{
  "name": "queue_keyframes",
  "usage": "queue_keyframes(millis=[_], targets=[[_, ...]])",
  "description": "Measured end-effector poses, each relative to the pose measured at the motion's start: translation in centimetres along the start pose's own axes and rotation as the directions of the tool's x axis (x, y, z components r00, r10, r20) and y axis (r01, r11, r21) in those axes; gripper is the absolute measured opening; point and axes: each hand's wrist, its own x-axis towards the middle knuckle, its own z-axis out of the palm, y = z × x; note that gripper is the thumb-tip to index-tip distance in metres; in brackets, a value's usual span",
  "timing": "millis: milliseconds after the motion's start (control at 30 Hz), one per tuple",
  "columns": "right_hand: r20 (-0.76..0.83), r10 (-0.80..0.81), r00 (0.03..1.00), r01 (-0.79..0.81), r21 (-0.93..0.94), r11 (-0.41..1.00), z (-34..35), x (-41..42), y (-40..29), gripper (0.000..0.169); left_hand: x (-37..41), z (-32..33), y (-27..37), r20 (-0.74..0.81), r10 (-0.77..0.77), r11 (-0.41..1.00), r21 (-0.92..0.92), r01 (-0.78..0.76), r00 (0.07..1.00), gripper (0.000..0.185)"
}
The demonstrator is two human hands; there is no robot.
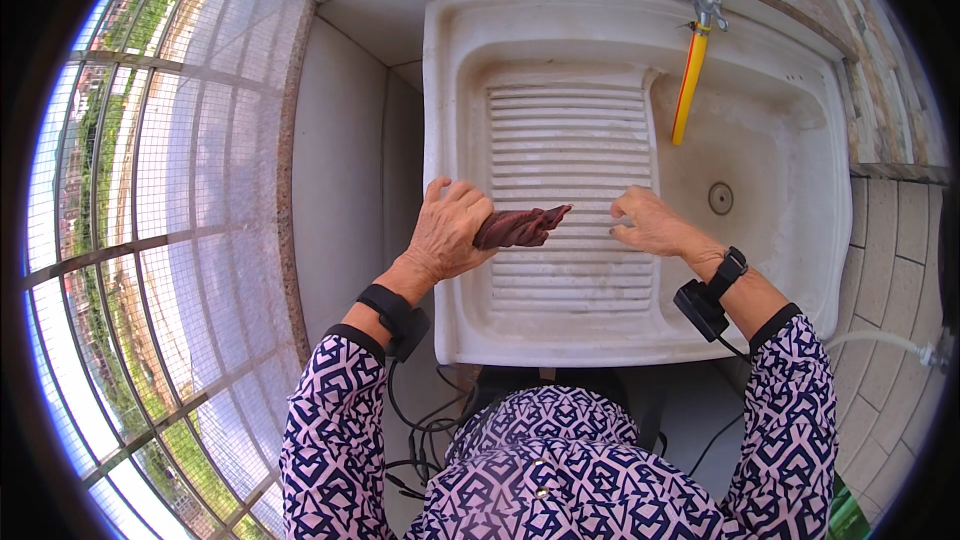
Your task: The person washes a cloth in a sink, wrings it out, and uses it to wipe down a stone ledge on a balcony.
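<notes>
My left hand (452,229) is closed around a twisted dark maroon cloth (522,228), whose loose end points right over the ridged washboard (570,165) of a white laundry sink (455,127). To the right, across a gap from the cloth, my right hand (645,221) hangs over the washboard's right edge with its fingers curled and parted, holding nothing. Both wrists wear black straps with small boxes. A metal tap (705,6) at the back of the sink carries a yellow hose (690,86) that hangs into the basin, above the round drain (721,198).
A granite-edged ledge (295,165) and a barred window (135,240) with mesh lie to the left. Black cables (420,435) hang below the sink's front edge. A pale hose (874,336) runs by the tiled surface at the right.
</notes>
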Motion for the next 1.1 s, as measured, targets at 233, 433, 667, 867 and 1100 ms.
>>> queue_keyframes(millis=[233, 433, 667, 867, 1100], targets=[[-0.214, -0.116, 0.970, 0.087, -0.140, 0.986, -1.2, 2.0, 0.5, 0.017, -0.6, 1.2, -0.9, -0.022, 0.065, 0.997, -0.049, -0.066, 0.998, 0.031], [-0.252, -0.239, 0.938, 0.081, -0.511, 0.856, -1.1, 3.5, -1.0, 0.017, -1.4, 2.0, -1.2, 0.023, 0.101, 0.992, -0.081, -0.099, 0.995, 0.032], [-0.217, -0.289, 0.933, 0.138, -0.525, 0.840, 0.7, 3.3, -1.5, 0.019, -1.6, 2.6, -1.5, 0.014, 0.106, 0.991, -0.089, -0.105, 0.994, 0.035], [-0.180, -0.331, 0.926, 0.195, -0.523, 0.830, 1.0, 3.5, -2.2, 0.023, -1.8, 2.7, -1.6, -0.013, 0.118, 0.988, -0.096, -0.119, 0.993, 0.036], [-0.322, -0.341, 0.883, 0.072, -0.625, 0.777, -2.0, 6.2, -2.9, 0.029, -1.9, 2.9, -1.7, -0.047, 0.124, 0.987, -0.093, -0.128, 0.991, 0.036]])
